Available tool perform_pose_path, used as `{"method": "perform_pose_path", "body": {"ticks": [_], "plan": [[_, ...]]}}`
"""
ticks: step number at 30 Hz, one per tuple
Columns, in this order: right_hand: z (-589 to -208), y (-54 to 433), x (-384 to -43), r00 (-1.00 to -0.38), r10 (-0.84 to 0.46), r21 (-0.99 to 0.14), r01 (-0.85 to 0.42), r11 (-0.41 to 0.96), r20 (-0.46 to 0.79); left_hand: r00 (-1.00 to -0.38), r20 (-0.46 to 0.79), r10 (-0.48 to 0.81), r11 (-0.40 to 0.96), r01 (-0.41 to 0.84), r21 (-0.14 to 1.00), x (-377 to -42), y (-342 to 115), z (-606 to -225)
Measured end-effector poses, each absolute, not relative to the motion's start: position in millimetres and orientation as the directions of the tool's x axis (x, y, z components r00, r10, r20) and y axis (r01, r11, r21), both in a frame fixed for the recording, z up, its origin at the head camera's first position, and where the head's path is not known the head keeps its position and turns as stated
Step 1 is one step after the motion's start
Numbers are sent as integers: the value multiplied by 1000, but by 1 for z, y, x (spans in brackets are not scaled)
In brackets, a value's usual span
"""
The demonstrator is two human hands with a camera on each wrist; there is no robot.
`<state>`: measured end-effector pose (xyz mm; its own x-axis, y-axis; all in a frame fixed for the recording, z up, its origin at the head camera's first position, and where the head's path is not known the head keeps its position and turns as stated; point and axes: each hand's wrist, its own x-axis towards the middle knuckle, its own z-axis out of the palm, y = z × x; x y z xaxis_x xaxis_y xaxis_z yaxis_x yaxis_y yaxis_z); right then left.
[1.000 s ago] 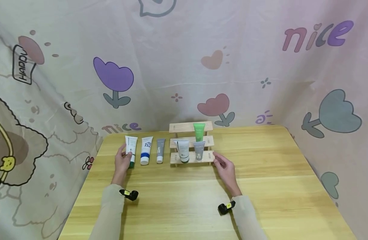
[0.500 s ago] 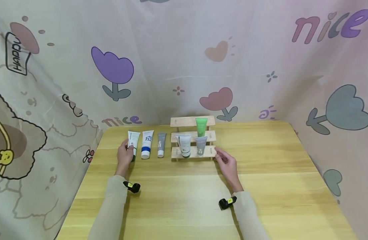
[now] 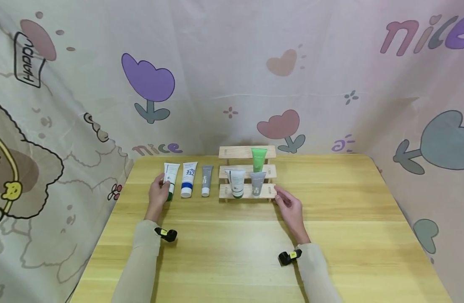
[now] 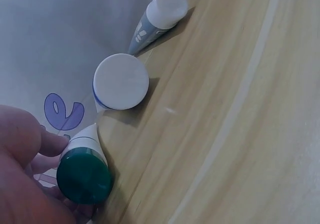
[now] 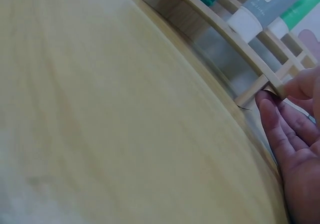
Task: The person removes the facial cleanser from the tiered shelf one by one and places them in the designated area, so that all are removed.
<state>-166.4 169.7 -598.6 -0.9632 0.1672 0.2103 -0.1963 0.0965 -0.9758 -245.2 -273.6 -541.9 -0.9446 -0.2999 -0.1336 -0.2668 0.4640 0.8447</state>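
Gripping the tube [image 3: 173, 171] with left hand [image 3: 158, 194] near back-left corner of the desk [image 3: 224, 248], ideally steadying the shelf [image 3: 248, 171] pinched in right hand [image 3: 292, 209].

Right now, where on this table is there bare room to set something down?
The wooden table is bare in front of the three-tier wooden rack, between your sleeves, and widely so right of your right hand. It's crowded left of the rack: the slim gray tube, blue-banded white tube and green-capped white tube in your left hand leave only narrow gaps.
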Motion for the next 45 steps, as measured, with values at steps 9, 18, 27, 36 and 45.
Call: {"method": "perform_pose_path", "body": {"ticks": [9, 18, 27, 36, 45], "plan": [[-598, 168, -165, -964, 179, -980, -186, 77, 197, -948, -103, -300, 437, -233, 869, -242, -274, -542], [-595, 170, -167, -965, 180, -979, -178, 95, 193, -950, -54, -307, 426, -189, 885, -232, -270, -533], [-593, 169, -166, -964, 176, -978, -187, 93, 202, -951, 60, -302, 422, -77, 904, -218, -261, -512], [-597, 170, -164, -970, 164, -981, -161, 106, 177, -965, 179, -190, 324, 110, 940, -205, -225, -484], [-578, 170, -158, -985, 117, -990, -123, 68, 130, -966, 258, -21, 151, 252, 956, -199, -181, -445]]}}
